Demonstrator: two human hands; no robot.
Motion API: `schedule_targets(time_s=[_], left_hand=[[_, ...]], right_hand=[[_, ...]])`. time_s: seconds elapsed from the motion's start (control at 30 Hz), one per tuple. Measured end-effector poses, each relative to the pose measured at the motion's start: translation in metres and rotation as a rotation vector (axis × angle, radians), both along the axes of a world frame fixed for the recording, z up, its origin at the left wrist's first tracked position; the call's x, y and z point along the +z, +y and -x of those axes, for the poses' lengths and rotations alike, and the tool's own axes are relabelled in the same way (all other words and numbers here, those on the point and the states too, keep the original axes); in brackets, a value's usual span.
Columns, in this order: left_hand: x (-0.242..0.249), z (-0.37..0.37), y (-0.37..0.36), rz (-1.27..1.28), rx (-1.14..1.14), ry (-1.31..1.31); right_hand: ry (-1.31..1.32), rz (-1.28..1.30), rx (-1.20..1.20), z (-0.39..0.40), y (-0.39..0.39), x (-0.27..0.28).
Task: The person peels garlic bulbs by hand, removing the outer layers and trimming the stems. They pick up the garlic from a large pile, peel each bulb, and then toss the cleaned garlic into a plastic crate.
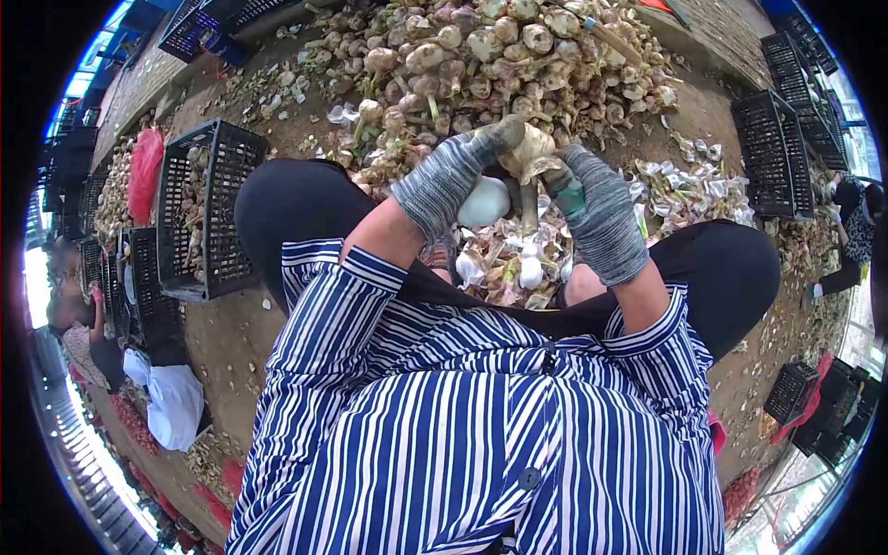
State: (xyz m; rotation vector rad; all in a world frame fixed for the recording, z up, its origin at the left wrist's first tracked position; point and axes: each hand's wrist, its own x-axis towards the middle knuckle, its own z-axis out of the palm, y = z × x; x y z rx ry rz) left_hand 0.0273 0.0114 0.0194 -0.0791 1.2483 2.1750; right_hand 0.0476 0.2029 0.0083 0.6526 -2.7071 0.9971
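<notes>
My left hand, in a grey knit glove with dark fingertips, grips one side of a garlic bulb. From the other side my right hand, gloved alike with a green patch, holds the same bulb by its loose papery skin. The bulb's thick stem points down towards my lap. Just under the left hand shows a smooth white rounded thing, its kind unclear. Peeled skins and a small white bulb lie on the ground between my legs.
A large heap of garlic rises in front, with a wooden handle lying on it. Shed skins spread to its right. Black crates stand left and right. Other people work at both sides.
</notes>
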Motion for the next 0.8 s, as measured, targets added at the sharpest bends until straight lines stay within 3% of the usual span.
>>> schedule_targets(time_s=[0.13, 0.23, 0.27, 0.33, 0.4, 0.47, 0.5, 0.63, 0.7, 0.73, 0.8], left_hand=[[-0.026, 0.006, -0.006, -0.067, 0.003, -0.116], [-0.022, 0.007, -0.003, -0.031, 0.073, -0.115], [-0.019, 0.007, -0.003, -0.029, 0.07, -0.119], [-0.014, 0.009, -0.001, -0.194, 0.079, -0.028], [-0.026, 0.012, -0.005, -0.231, 0.065, 0.049], [-0.022, 0.011, -0.006, -0.256, 0.058, -0.031], [-0.035, 0.012, -0.015, -0.264, 0.035, -0.082], [-0.02, 0.011, -0.004, -0.156, 0.069, -0.006], [-0.027, 0.011, -0.003, -0.203, 0.06, 0.003], [-0.024, 0.011, -0.005, -0.203, 0.061, 0.004], [-0.015, 0.011, -0.011, -0.21, -0.043, 0.076]], right_hand=[[0.018, -0.052, 0.037, 0.002, 0.004, -0.002], [-0.348, 0.023, 0.021, 0.009, 0.001, 0.008], [-0.352, 0.025, 0.018, 0.008, -0.001, 0.007], [-0.505, 0.643, -0.017, 0.003, -0.002, 0.006], [-0.491, 0.522, -0.032, 0.007, 0.002, 0.002], [-0.083, 0.338, 0.092, 0.012, 0.0, -0.012], [-0.324, 0.49, 0.082, 0.009, 0.004, -0.011], [-0.206, 0.199, 0.177, 0.009, -0.003, 0.008], [-0.45, 0.305, 0.017, 0.002, -0.009, 0.014], [-0.449, 0.305, 0.018, 0.001, -0.011, 0.02], [-0.623, 0.556, 0.031, -0.001, -0.014, 0.03]])
